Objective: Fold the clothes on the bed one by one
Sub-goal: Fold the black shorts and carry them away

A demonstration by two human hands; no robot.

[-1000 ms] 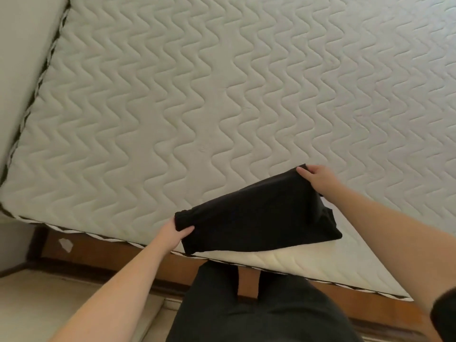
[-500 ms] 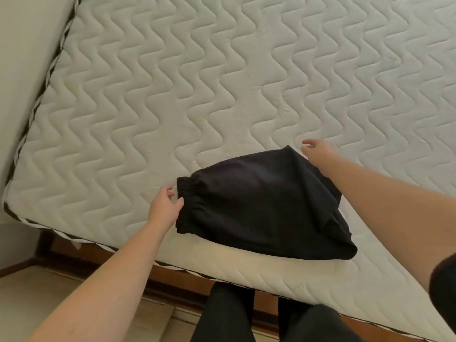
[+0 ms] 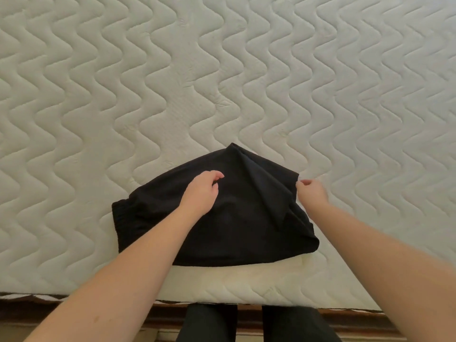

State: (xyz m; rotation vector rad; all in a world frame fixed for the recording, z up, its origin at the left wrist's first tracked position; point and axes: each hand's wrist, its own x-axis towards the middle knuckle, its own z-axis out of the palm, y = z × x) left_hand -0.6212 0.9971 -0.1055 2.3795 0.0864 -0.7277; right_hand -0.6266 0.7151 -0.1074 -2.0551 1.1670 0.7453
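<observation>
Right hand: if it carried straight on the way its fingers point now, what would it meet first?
The right hand points left and slightly away, at the black garment. Its fingertips sit right at the raised fold on that edge, so it would likely meet that fold first, though contact is hard to judge.

One head-worn camera is looking forward and steeply down from above the bed's [image 3: 222,58] near edge. It is sitting close, with the wide-angle lens taking in both forearms, the mattress ahead and the person's legs [image 3: 246,324] below.
</observation>
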